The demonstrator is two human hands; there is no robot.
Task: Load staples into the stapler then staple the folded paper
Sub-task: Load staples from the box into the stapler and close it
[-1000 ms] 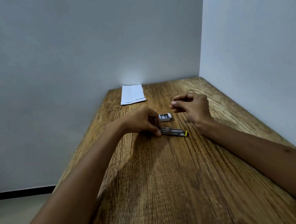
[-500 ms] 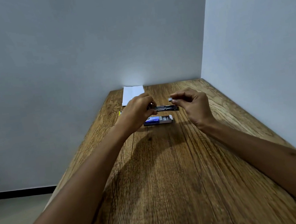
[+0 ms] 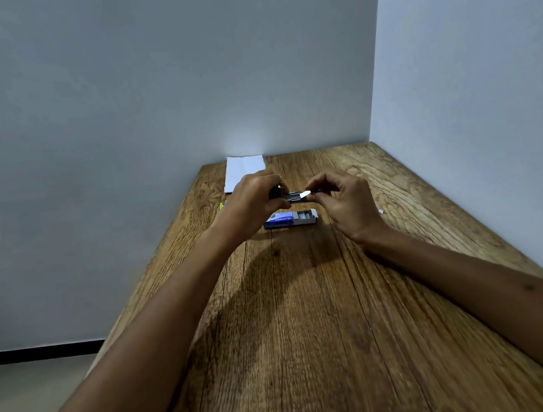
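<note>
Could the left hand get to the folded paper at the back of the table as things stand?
Probably not yet: the folded paper lies just beyond the left hand with nothing between them, but that hand is holding the stapler.

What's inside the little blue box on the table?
The blue box is slid open, and its grey tray shows rows of staples. Whatever lies under the blue sleeve is covered.
</note>
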